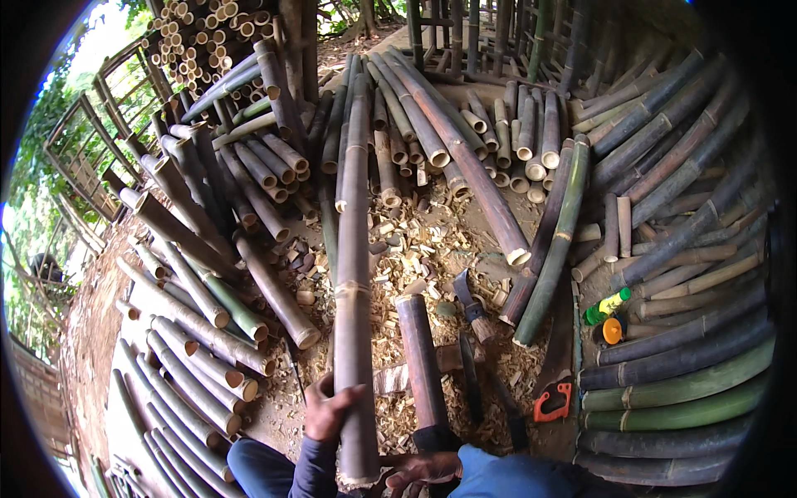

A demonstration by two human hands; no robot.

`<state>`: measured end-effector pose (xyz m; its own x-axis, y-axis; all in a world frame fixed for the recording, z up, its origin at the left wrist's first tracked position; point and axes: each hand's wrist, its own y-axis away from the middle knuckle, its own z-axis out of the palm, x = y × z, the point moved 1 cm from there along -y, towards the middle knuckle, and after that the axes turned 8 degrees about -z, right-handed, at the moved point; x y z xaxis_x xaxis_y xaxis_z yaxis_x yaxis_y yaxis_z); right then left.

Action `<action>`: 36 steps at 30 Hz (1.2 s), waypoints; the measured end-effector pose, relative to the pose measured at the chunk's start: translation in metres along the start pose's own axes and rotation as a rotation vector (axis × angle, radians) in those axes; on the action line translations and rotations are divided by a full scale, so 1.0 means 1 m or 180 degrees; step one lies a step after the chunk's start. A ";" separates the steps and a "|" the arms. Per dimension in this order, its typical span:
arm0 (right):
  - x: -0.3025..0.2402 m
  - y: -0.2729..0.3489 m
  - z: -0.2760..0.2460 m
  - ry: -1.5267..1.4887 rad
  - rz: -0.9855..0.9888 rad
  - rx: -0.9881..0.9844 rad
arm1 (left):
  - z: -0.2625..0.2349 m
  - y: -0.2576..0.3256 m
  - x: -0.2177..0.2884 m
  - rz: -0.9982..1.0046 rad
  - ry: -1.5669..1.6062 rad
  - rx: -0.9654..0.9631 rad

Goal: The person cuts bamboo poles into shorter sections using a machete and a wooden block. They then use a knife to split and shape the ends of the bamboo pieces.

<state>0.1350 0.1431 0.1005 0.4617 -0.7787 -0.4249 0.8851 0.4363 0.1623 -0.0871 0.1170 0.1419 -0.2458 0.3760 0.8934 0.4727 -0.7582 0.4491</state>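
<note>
A long brown bamboo pole (353,307) runs from near my lap toward the far stacks. My left hand (330,407) is wrapped round it near its lower end. Beside the pole's near end, my right hand (423,470) lies low with its fingers stretched out; whether it bears any of the pole is hard to see. Just right of the pole stands a shorter, thick bamboo piece (422,361), tilted, with a dark band at its base. A curved-blade chopping tool (473,309) lies beyond it, and a dark blade (471,378) is at its right side.
Wood chips (415,249) litter the ground. An orange-handled saw (552,402) lies at right, near a green bottle (606,305) and an orange round object (613,330). Bamboo poles are stacked at left (195,349) and right (672,365). Another long pole (465,162) slants toward me.
</note>
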 end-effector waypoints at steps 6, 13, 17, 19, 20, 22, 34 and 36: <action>0.040 -0.009 -0.016 -0.0975 -0.0752 0.1129 | 0.040 -0.023 -0.030 0.0192 -0.1661 0.0991; -0.003 0.005 -0.044 -0.1144 -0.1871 0.2534 | 0.027 -0.037 -0.039 0.0926 -0.0808 0.0574; -0.091 -0.032 -0.087 -0.1109 -0.2442 0.2150 | -0.014 -0.041 -0.058 0.0427 -0.0224 0.0822; -0.151 -0.034 -0.118 -0.0562 -0.3086 0.1930 | 0.004 -0.042 -0.060 0.0106 0.0306 0.0516; -0.179 -0.039 -0.130 -0.0495 -0.3280 0.1804 | 0.007 -0.043 -0.066 0.0071 0.0269 0.0404; -0.225 -0.045 -0.141 -0.0483 -0.3643 0.1785 | 0.010 -0.040 -0.077 0.0017 0.0090 0.0308; -0.094 0.076 -0.085 0.1012 -0.2845 0.3027 | 0.029 -0.010 -0.130 -0.0647 -0.0633 -0.0772; -0.034 0.071 -0.067 0.0666 -0.1850 0.2731 | 0.037 0.005 -0.139 -0.0719 -0.0420 -0.0987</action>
<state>0.1780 0.2304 0.0667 0.0066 -0.6367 -0.7711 0.7497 -0.5071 0.4252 -0.0194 0.0805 0.0200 -0.1940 0.6014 0.7750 0.1366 -0.7658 0.6284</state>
